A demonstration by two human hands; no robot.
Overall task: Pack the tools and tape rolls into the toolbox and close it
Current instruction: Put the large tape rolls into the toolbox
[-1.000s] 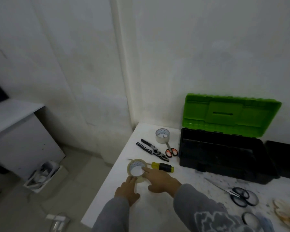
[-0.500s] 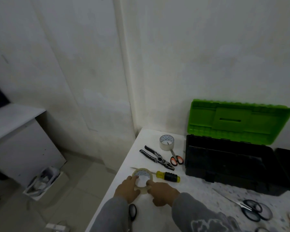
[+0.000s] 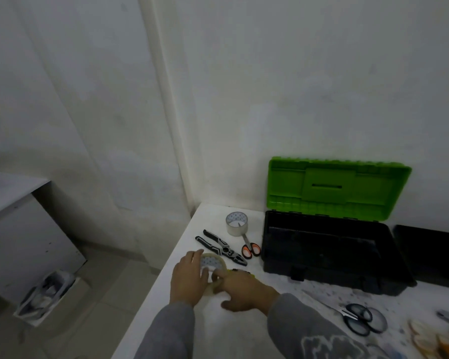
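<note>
A yellowish tape roll (image 3: 214, 264) sits tilted between my hands near the table's left edge. My left hand (image 3: 189, 279) curls round its left side, and my right hand (image 3: 243, 290) holds its right rim with the fingertips. The black toolbox (image 3: 322, 257) stands open at the back right, its green lid (image 3: 337, 187) leaning on the wall. Left of it lie a clear tape roll (image 3: 237, 224), pliers (image 3: 222, 249) and orange-handled scissors (image 3: 250, 246). A yellow-and-black screwdriver (image 3: 244, 271) is mostly hidden behind my right hand. Black scissors (image 3: 358, 317) lie at the front right.
The white table (image 3: 244, 332) ends in a left edge close to my left hand, with tiled floor below. A black tray (image 3: 436, 255) lies right of the toolbox. A white cabinet (image 3: 16, 229) stands at the far left. Blurred items sit at the table's right edge.
The view has shifted. Both hands closed in on the yellowish tape roll; it now sits tilted between them, with my left hand further round its far side.
</note>
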